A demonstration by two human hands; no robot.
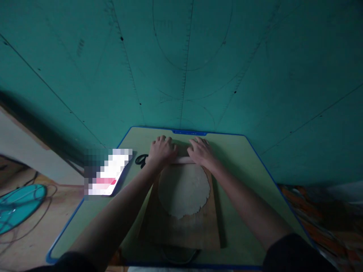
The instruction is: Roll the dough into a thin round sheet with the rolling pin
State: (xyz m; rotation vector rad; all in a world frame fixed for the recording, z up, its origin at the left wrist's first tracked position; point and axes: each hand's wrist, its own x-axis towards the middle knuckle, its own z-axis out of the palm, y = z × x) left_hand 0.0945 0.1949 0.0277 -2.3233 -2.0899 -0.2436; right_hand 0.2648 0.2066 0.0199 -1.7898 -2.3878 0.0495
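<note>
- Currently, left grip (163,152) and right grip (200,151) on top of the rolling pin (183,160), one near each end; fingers loosely bent over its far side, can't tell how tightly they close.
- Dough sheet (184,189) lies flat just on my side of both, its far edge meeting the pin between them; near edge ragged.
- Wooden board (181,234) under dough and pin, on the table (244,223).
- Black scissors handles (141,160) just left of my left wrist.
- Lit screen (116,170), pixelated, farther left.
</note>
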